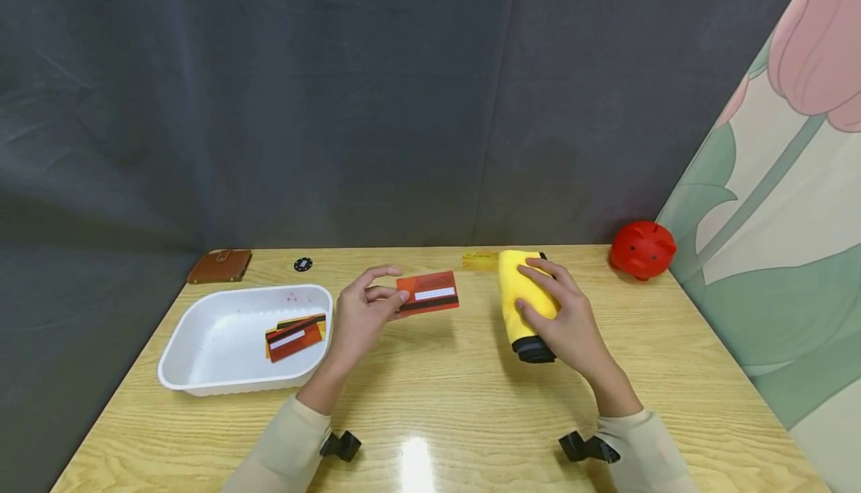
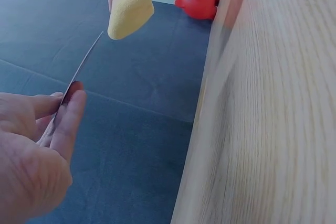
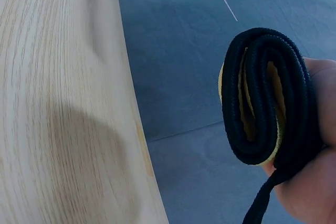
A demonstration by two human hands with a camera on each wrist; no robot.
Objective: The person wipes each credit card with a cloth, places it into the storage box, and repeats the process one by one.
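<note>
My left hand [image 1: 363,310] pinches a red card [image 1: 430,293] by its left end, thumb in front, with a black stripe and a white strip facing the head camera. The left wrist view shows this card [image 2: 84,62] edge-on between thumb and fingers. My right hand [image 1: 572,317] grips a folded yellow cloth [image 1: 526,295] with black edging, held above the table to the right of the card. In the right wrist view the rolled layers of the cloth [image 3: 265,95] face the camera. A yellow card [image 1: 479,261] lies on the table behind the cloth.
At the left stands a white tray [image 1: 202,386] with several red and yellow cards [image 1: 296,338] inside. A brown wallet [image 1: 220,266] and a black poker chip [image 1: 303,264] lie along the back edge. A red piggy bank [image 1: 642,251] sits at the back right, beside the patterned wall.
</note>
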